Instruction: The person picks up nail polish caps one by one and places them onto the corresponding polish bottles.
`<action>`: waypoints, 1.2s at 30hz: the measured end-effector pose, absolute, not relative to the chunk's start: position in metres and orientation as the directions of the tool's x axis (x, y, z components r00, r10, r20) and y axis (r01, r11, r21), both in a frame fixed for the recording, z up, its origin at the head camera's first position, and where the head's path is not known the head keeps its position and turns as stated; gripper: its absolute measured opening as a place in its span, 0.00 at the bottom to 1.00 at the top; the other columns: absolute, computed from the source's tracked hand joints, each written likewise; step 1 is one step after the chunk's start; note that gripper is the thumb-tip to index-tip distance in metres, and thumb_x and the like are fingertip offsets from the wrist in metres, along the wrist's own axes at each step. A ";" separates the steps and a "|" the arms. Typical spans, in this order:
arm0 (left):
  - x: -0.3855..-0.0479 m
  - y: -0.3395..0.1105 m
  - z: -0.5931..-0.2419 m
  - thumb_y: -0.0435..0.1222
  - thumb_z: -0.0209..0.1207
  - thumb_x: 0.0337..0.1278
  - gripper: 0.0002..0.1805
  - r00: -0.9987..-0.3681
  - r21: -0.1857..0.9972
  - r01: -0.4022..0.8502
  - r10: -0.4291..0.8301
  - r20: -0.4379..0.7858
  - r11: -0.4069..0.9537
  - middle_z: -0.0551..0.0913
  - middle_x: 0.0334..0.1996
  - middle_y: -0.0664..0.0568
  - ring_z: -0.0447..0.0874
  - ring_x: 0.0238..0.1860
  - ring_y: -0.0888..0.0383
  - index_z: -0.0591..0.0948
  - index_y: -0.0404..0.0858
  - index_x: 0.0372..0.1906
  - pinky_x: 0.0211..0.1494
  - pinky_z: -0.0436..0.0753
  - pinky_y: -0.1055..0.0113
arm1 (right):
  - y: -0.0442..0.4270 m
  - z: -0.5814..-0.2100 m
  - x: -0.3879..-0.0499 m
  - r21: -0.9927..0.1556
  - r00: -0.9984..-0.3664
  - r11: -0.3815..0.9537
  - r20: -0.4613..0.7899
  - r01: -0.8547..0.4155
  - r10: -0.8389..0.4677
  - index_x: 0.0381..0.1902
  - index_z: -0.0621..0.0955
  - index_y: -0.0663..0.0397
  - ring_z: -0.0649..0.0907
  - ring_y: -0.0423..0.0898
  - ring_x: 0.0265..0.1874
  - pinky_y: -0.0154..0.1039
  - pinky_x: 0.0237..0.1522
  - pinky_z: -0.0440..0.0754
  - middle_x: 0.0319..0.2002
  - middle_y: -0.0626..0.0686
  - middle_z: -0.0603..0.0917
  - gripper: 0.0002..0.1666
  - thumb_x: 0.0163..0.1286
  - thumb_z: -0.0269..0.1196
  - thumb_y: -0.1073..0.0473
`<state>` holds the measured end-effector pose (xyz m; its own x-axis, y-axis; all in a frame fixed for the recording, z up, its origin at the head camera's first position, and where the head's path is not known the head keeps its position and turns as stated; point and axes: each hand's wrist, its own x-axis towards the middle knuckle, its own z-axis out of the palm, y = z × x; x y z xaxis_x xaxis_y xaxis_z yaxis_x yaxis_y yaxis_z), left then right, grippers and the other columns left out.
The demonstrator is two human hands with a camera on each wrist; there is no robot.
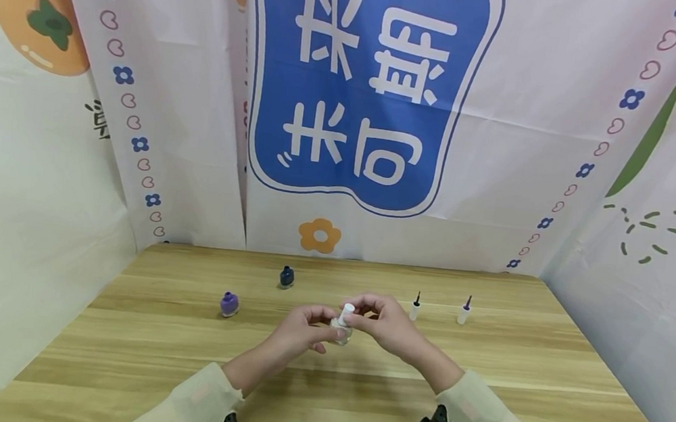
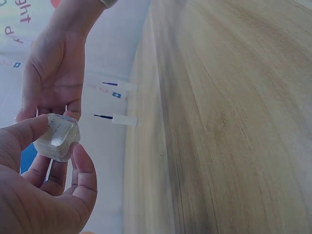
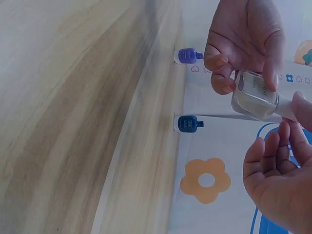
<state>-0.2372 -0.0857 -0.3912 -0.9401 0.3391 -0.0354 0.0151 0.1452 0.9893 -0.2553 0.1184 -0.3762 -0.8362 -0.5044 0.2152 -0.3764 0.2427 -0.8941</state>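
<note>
A clear, pale nail polish bottle (image 3: 254,95) with a white cap (image 1: 348,310) is held above the table between both hands. My left hand (image 1: 302,333) grips the glass body between thumb and fingers. The thumb and fingers of my right hand (image 1: 388,324) pinch the white cap, which sits on the bottle's neck. In the left wrist view the bottle (image 2: 58,137) shows a label with small print, and the right hand (image 2: 57,73) is behind it. The bottle leans slightly in the head view.
On the wooden table (image 1: 176,372) stand an uncapped purple polish bottle (image 1: 229,304) and an uncapped dark blue one (image 1: 287,277), left of the hands. To the right, two white caps stand brush up, one with a dark brush (image 1: 415,309), one with a purple brush (image 1: 464,313). Printed curtains surround the table.
</note>
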 end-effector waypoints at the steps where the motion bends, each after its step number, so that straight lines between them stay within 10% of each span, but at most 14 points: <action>1: -0.237 -0.086 -0.391 0.38 0.68 0.55 0.18 -0.940 0.989 0.015 0.339 -0.035 0.145 0.83 0.41 0.49 0.81 0.40 0.55 0.80 0.31 0.47 0.37 0.83 0.62 | 0.118 -0.377 -0.255 -0.896 -0.840 0.241 0.215 -0.372 -0.498 0.43 0.83 0.56 0.78 0.49 0.37 0.43 0.39 0.77 0.37 0.51 0.81 0.11 0.68 0.65 0.55; 19: -0.235 -0.084 -0.390 0.36 0.67 0.55 0.16 -0.935 0.990 0.041 0.355 -0.011 0.138 0.84 0.41 0.49 0.82 0.39 0.55 0.81 0.31 0.46 0.36 0.83 0.61 | 0.112 -0.383 -0.251 -0.916 -0.886 0.233 0.210 -0.327 -0.414 0.34 0.78 0.57 0.76 0.48 0.34 0.36 0.31 0.74 0.33 0.51 0.79 0.13 0.64 0.69 0.55; 36: -0.236 -0.086 -0.390 0.38 0.68 0.55 0.18 -0.935 0.992 0.020 0.353 -0.027 0.128 0.83 0.41 0.48 0.81 0.39 0.55 0.80 0.31 0.46 0.36 0.82 0.63 | 0.119 -0.378 -0.254 -0.904 -0.826 0.235 0.188 -0.358 -0.532 0.54 0.82 0.55 0.77 0.50 0.40 0.41 0.36 0.78 0.46 0.53 0.82 0.16 0.71 0.62 0.56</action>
<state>-0.2356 -0.0857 -0.3896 -0.9351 0.3534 -0.0274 0.0195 0.1284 0.9915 -0.2544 0.1189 -0.3782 -0.8256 -0.5320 0.1881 -0.3576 0.2354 -0.9037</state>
